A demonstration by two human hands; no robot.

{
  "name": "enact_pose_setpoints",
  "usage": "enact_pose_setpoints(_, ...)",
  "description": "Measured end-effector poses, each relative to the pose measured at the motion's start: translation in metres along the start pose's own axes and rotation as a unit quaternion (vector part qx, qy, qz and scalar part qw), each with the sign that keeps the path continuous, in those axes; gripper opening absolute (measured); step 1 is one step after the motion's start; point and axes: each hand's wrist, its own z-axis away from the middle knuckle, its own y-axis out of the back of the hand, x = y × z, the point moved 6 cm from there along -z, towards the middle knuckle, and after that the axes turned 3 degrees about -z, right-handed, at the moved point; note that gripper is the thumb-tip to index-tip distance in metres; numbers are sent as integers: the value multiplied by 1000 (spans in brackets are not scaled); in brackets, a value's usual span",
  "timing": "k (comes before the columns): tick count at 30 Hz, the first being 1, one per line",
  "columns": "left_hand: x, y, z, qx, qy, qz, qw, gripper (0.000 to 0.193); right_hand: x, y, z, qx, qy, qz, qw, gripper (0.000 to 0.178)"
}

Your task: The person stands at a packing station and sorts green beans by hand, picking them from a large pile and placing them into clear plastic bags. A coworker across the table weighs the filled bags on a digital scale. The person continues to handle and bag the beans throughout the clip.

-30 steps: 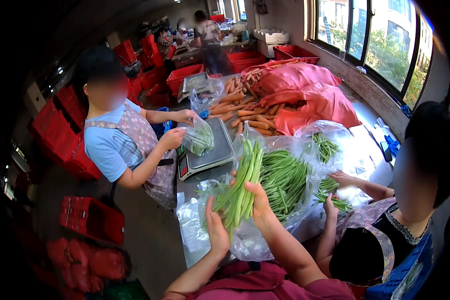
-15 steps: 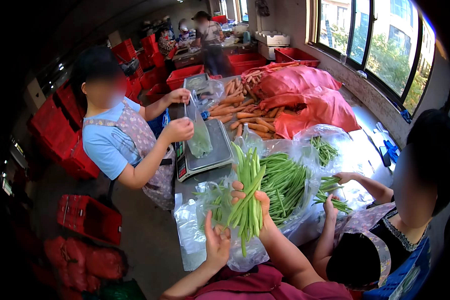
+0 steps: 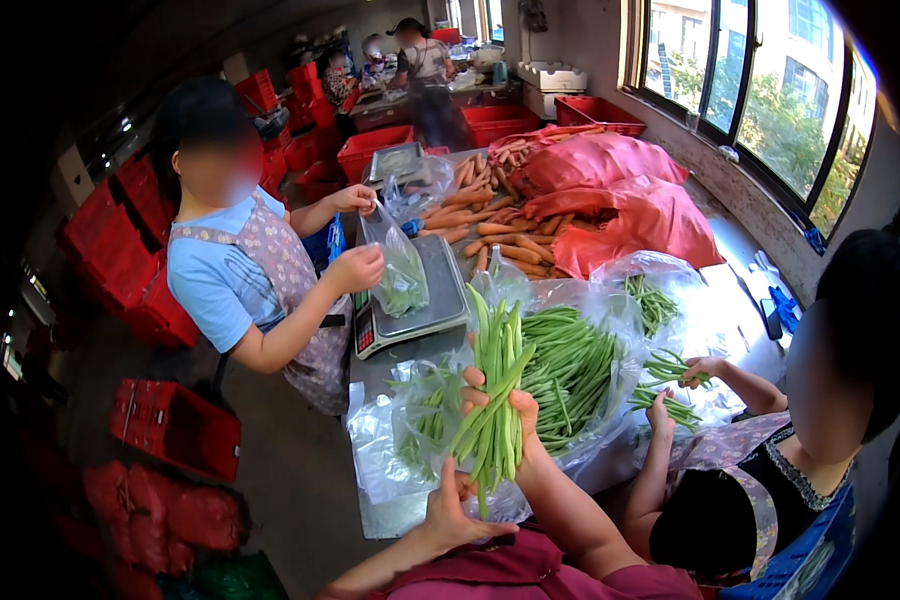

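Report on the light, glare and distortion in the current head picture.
In the head view, daylight washes out parts of the window; in the head view, glare whitens the metal table at right, while the red crates at left sit in dimness; the head view's fisheye rim falls to black; and in the head view, the green beans in the right hand look fairly sharp.

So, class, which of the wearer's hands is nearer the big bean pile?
Right. The right hand holds a bean bunch just left of the big bean pile; the left hand is farther off, by the bunch's lower end.
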Motion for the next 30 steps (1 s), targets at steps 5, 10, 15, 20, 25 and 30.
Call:
enact_pose_setpoints(5, 3, 8, -9, 76, -5, 101, 992, 123, 4, -6, 2, 9, 12, 41, 999, 92)
enact_pose_setpoints(10, 15, 11, -23, 38, 21, 71, 997, 110, 4, 3, 4, 9, -2, 16, 1000, 95)
enact_pose_setpoints(15, 15, 11, -25, 38, 41, 204, 977, 103, 14, -2, 6, -8, -12, -25, 1000, 95)
enact_pose_setpoints(20, 27, 16, -43, 24, 66, 176, 982, 110, 21, 0, 10, 42, -30, 7, 999, 93)
enact_pose_setpoints(25, 6, 24, -7, -93, 98, 77, 988, 125, 22, 4, 18, 64, -72, 1, 995, 94)
enact_pose_setpoints(30, 11, 43, 6, -86, 73, 156, 981, 109, 24, -10, 31, 13, -99, -103, 990, 93)
